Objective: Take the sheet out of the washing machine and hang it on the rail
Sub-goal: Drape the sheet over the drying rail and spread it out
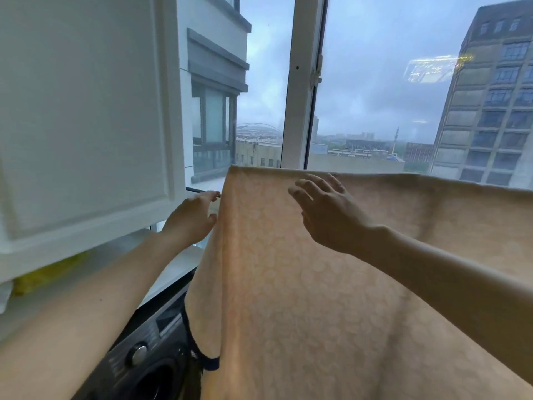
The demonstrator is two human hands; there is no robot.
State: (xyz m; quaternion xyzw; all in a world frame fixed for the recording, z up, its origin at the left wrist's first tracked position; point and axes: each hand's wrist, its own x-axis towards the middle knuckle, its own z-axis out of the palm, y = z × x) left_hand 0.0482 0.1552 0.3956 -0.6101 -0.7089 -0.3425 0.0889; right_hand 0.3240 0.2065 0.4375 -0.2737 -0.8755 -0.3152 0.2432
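Observation:
A pale peach sheet (288, 284) with a faint round pattern hangs draped over the rail, filling the lower right of the view. Only a short dark end of the rail (194, 190) shows to the left of the sheet. My left hand (190, 220) is at the sheet's left edge, fingers touching the fabric beside the rail end. In front of the sheet's upper part my right hand (326, 215) hovers with fingers spread and nothing in it. The dark washing machine (144, 353) stands below at the lower left.
A white wall cabinet (86, 125) fills the upper left, close to my left arm. Something yellow (46, 278) lies under it on a white counter (173, 272). Large windows (375, 96) with a white frame stand right behind the rail.

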